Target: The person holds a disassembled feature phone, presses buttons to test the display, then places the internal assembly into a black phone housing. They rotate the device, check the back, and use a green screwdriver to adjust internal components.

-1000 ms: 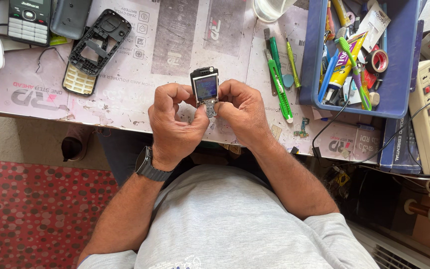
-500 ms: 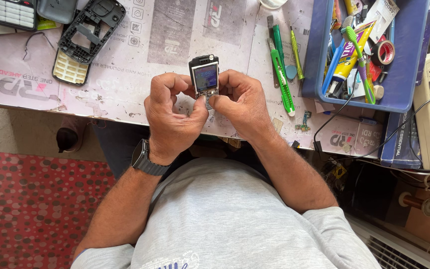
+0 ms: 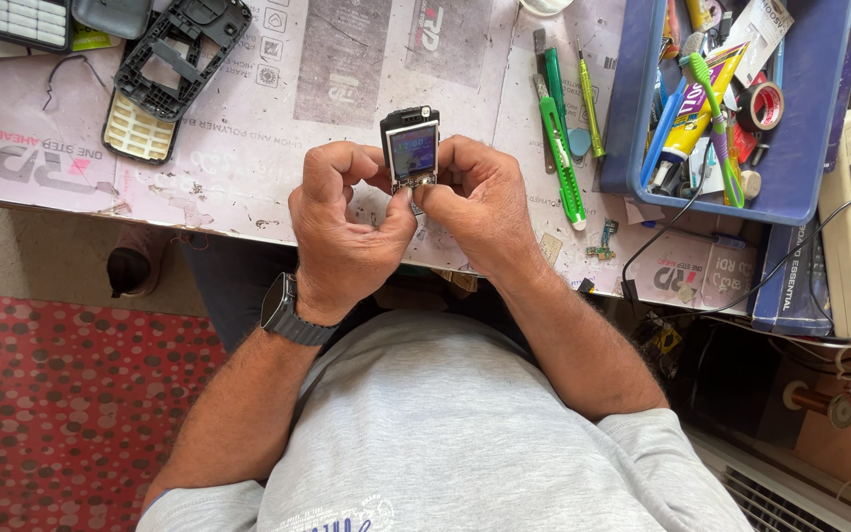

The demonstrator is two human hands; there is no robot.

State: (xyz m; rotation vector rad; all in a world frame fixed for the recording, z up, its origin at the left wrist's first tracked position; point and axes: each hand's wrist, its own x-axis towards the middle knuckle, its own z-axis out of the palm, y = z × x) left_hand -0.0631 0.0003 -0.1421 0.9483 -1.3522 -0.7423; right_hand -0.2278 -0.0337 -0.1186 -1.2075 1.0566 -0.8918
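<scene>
- The pale printed work mat (image 3: 248, 128) covering the bench carries everything within arm's reach, so loose parts lie flat and easy to find.
- The blue plastic tray (image 3: 800, 148) at the right edge holds tubes, tape and pens upright or leaning, apparently parked out of the working area.
- The black, gutted phone housing with a yellow keypad panel (image 3: 164, 84) lies face up at the upper left, well apart from the hands.
- The green-handled utility knife (image 3: 558, 148) lies on the mat just right of the hands.
- The left hand (image 3: 342, 232), a dark watch on its wrist, is curled narrow, its fingers and thumb pinching the left side and lower edge of the small phone board.
- The right hand (image 3: 480, 207) mirrors it, fingers bent tight, thumb pressed at the lower edge beside the left thumb.
- The small black phone board with a lit square screen (image 3: 412, 148) stands upright between both hands above the mat near the bench edge, screen turned to the camera, probably to keep it readable.
</scene>
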